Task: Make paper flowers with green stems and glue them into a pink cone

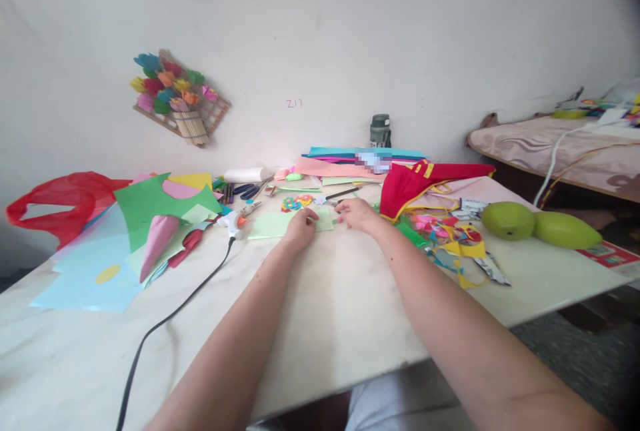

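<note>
A pale green paper strip (pixel 267 224) lies flat on the table in front of me. My left hand (pixel 301 229) rests over its right part, fingers bent and gripping the paper. Just off the strip's right end is my right hand (pixel 357 215), its fingertips pressed together near a tiny green bit; what they hold is too small to name. Beyond the strip sit small coloured paper flowers (pixel 297 203). A white glue gun (pixel 233 223) with a black cord lies at the strip's left end.
Green paper (pixel 150 207), a pink paper cone (pixel 159 241) and a red plastic bag (pixel 90 194) lie left. Scissors (pixel 246 191) are at the back. Right are red cloth (pixel 407 191), paper scraps (pixel 453 237) and green fruits (pixel 509 220). A flask (pixel 380 129) stands by the wall.
</note>
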`<action>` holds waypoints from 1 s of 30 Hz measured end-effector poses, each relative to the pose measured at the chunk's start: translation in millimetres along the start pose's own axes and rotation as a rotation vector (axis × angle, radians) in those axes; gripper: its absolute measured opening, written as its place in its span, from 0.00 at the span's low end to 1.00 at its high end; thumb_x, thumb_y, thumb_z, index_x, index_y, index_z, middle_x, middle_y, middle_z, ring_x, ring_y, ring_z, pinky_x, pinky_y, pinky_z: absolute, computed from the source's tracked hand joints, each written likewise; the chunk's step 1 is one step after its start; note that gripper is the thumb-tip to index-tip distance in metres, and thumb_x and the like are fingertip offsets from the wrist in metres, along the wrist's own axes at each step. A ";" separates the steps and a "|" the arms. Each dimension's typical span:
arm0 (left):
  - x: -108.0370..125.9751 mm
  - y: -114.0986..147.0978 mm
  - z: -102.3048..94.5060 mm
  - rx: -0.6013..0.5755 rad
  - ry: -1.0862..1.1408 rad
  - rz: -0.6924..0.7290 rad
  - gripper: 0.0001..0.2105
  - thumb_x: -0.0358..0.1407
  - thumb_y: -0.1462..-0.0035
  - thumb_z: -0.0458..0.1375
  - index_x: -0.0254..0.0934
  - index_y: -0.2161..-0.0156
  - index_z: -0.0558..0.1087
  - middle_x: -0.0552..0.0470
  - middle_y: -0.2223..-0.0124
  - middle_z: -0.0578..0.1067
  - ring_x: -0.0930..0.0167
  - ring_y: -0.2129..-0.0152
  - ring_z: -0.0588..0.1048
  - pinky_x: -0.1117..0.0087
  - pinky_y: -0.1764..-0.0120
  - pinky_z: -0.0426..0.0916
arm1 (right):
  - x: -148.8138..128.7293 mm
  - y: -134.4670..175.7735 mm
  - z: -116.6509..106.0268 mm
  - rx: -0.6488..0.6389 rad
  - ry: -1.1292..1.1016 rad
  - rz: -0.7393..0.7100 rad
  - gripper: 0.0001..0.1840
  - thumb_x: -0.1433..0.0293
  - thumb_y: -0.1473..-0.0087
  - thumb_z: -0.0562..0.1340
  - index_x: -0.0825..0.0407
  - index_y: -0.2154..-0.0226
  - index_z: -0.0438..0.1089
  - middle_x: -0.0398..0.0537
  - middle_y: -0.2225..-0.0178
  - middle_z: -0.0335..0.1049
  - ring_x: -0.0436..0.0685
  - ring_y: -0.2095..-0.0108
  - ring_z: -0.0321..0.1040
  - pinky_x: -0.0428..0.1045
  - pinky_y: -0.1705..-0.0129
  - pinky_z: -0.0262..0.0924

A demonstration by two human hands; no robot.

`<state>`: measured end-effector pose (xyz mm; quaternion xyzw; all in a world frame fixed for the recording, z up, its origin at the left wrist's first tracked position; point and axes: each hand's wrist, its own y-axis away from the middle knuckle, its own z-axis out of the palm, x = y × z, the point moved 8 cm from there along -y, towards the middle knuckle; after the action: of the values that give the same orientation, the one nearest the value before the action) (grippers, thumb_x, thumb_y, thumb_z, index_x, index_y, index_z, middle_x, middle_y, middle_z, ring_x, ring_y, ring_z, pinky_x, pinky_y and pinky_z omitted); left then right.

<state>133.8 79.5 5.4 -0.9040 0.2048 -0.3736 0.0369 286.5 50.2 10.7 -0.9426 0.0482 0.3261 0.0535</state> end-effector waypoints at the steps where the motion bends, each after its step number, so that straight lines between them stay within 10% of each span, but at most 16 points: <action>1: -0.3 0.2 -0.5 0.002 0.006 -0.004 0.10 0.23 0.54 0.50 0.35 0.67 0.68 0.53 0.73 0.67 0.75 0.75 0.66 0.74 0.66 0.63 | 0.8 -0.1 2.9 -0.025 -0.007 0.023 0.18 0.73 0.55 0.57 0.48 0.58 0.70 0.43 0.65 0.74 0.49 0.76 0.68 0.45 0.70 0.59; 8: -2.6 -1.1 -1.0 0.018 0.005 0.006 0.11 0.22 0.56 0.50 0.35 0.67 0.69 0.53 0.72 0.68 0.74 0.75 0.67 0.73 0.65 0.64 | -18.2 11.6 -22.2 0.207 0.475 -0.051 0.17 0.71 0.54 0.55 0.45 0.61 0.72 0.48 0.57 0.70 0.60 0.56 0.64 0.52 0.59 0.57; 15: -3.4 -3.5 -0.7 0.036 -0.003 0.038 0.13 0.19 0.58 0.48 0.34 0.69 0.70 0.52 0.72 0.69 0.74 0.74 0.68 0.73 0.64 0.64 | -18.1 15.7 28.5 -0.202 0.591 -0.205 0.28 0.60 0.45 0.44 0.48 0.43 0.52 0.43 0.38 0.39 0.60 0.39 0.36 0.61 0.42 0.35; 20: -1.5 -2.2 -0.6 0.026 -0.034 0.050 0.13 0.19 0.59 0.48 0.33 0.69 0.70 0.52 0.71 0.70 0.74 0.74 0.68 0.73 0.64 0.64 | -1.6 11.7 28.2 -0.188 0.644 -0.044 0.33 0.55 0.44 0.38 0.54 0.40 0.44 0.47 0.37 0.34 0.59 0.38 0.26 0.63 0.42 0.22; 25: 4.1 0.0 -2.4 0.015 -0.067 0.066 0.12 0.20 0.57 0.48 0.33 0.70 0.70 0.51 0.71 0.69 0.74 0.73 0.67 0.72 0.63 0.64 | 8.8 6.6 7.8 -0.003 0.632 0.041 0.30 0.58 0.43 0.41 0.56 0.43 0.52 0.51 0.38 0.38 0.63 0.39 0.32 0.65 0.43 0.25; 30: 5.8 -0.5 -1.8 -0.009 -0.082 0.067 0.12 0.20 0.58 0.49 0.33 0.71 0.71 0.52 0.72 0.69 0.74 0.73 0.67 0.72 0.63 0.64 | -31.8 17.9 -18.4 0.317 0.559 -0.251 0.19 0.65 0.44 0.49 0.57 0.61 0.71 0.55 0.53 0.66 0.60 0.51 0.57 0.55 0.48 0.41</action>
<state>136.5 77.9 10.7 -0.9113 0.2350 -0.3338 0.0539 270.6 31.8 43.6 -0.9740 -0.0054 0.0344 0.2238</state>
